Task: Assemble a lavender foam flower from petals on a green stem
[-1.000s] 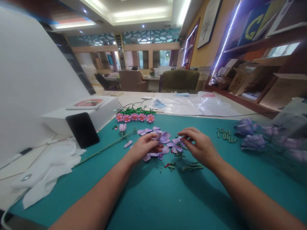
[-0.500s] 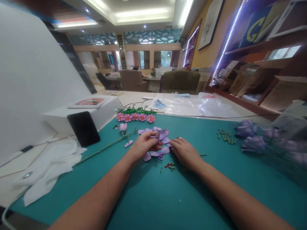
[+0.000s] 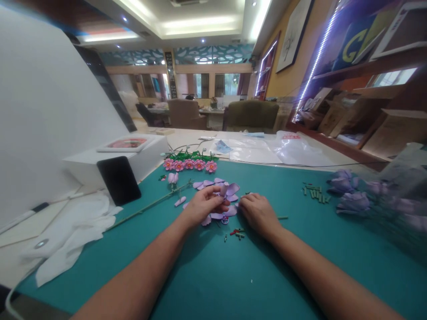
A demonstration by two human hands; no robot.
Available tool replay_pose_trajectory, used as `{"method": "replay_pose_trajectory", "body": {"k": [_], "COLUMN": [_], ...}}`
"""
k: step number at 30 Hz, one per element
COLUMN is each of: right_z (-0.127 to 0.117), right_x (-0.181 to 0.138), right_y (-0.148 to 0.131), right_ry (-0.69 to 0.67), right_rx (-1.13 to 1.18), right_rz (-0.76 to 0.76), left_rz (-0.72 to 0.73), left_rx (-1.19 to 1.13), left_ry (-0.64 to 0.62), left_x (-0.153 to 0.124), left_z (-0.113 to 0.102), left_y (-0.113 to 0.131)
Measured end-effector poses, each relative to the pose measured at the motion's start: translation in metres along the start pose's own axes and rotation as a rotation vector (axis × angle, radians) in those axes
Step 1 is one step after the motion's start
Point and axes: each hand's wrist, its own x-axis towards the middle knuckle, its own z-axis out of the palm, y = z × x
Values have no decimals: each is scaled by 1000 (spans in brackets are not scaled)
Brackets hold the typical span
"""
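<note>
Room: bright recessed ceiling light overhead, a beige high-backed chair (image 3: 183,114) and an olive-green padded chair (image 3: 251,115) at the back, brown wooden shelves (image 3: 343,142) up the right side.
Tabletop: smooth teal tabletop (image 3: 207,280) filling the foreground, a white stretch behind it carrying a clear plastic bag with red print (image 3: 292,149).
White box: big white rectangular box (image 3: 151,153) over on the left, with a black, rounded flat slab (image 3: 119,181) leaning at its front.
Purple roses: bunch of dusky purple, rose-shaped flowers (image 3: 353,202) out to the right, the lower ones blurred.
Pink row: five pink blossoms with orange centres (image 3: 189,165) lined up at the far edge, green leaves behind.
Long stem: slim green stem (image 3: 147,209) slanting across the left, a pale lilac bud (image 3: 172,178) near its upper end.
Right hand: here's the right hand (image 3: 260,214), low at the surface, fingers curled just beside the petals; whether they grip anything, I cannot tell.
Left hand: and the left hand (image 3: 200,209), fingers nearly closed, pinching an upright pale lilac curved petal piece (image 3: 224,190) against the thumb, right above the pile.
Petal pile: loose purple, smooth curved petals (image 3: 230,211) spread around and beneath those left fingers.
Small bits: short green tubular pieces (image 3: 316,194) heaped near the roses; tiny red and green pieces (image 3: 239,234) lying between the forearms.
</note>
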Motion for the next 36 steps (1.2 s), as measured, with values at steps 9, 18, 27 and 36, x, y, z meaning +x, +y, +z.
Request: {"method": "replay_pose_trajectory", "body": {"k": [9,18,27,36], "right_z": [-27,-53,-50,-44], "right_x": [0,-1,-2,-4], "right_y": [-5,-38,-37,-36], "right_ry": [216,281,379,392], "right_rx": [596,606,454,384], "right_rz": [196,-33,-249,-281], "left_rz": [-5,0,24,67], "left_rx": [-8,-20,3,60], "left_ry": [14,21,15,4], "left_x": [1,1,1,1], "left_z": [0,3,6,6], "left_y": [-2,-6,-8,-10]}}
